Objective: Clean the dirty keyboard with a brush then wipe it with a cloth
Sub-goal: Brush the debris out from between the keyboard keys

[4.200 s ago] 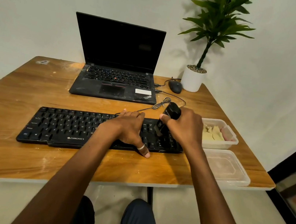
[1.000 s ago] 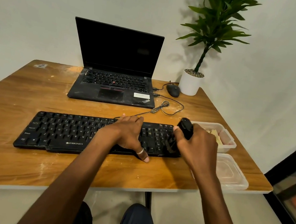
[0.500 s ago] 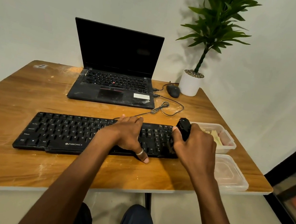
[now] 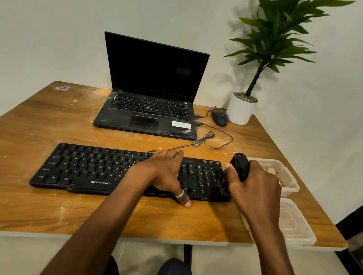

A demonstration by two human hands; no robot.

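**Keyboard (image 4: 91,166) with a brush (image 4: 239,167) at its right end**

The black Zebronics keyboard lies flat across the middle of a dusty wooden worktop (image 4: 13,201), its long side parallel to the near edge. 2 bare hands reach over it from below the frame. The left hand (image 4: 163,172) rests palm down on the keys right of centre, fingers straight and relaxed, grasping nothing. Its thumb, which wears a silver ring (image 4: 180,193), hangs over the keyboard's front edge and touches the wood. The right hand (image 4: 255,190) is curled tightly round the black handle of the brush, which is held nearly upright with its dark bristles down on the number keys at the keyboard's right end.

Just right of the keyboard stand 2 clear plastic containers (image 4: 287,176); the far 1 holds pale yellow and pink items, mostly hidden behind the right hand. Behind the keyboard sits an open black laptop (image 4: 150,99) with a dark screen. A thin cable (image 4: 208,139) loops beside it. A black mouse (image 4: 219,118) and a potted plant (image 4: 241,108) occupy the far right corner.
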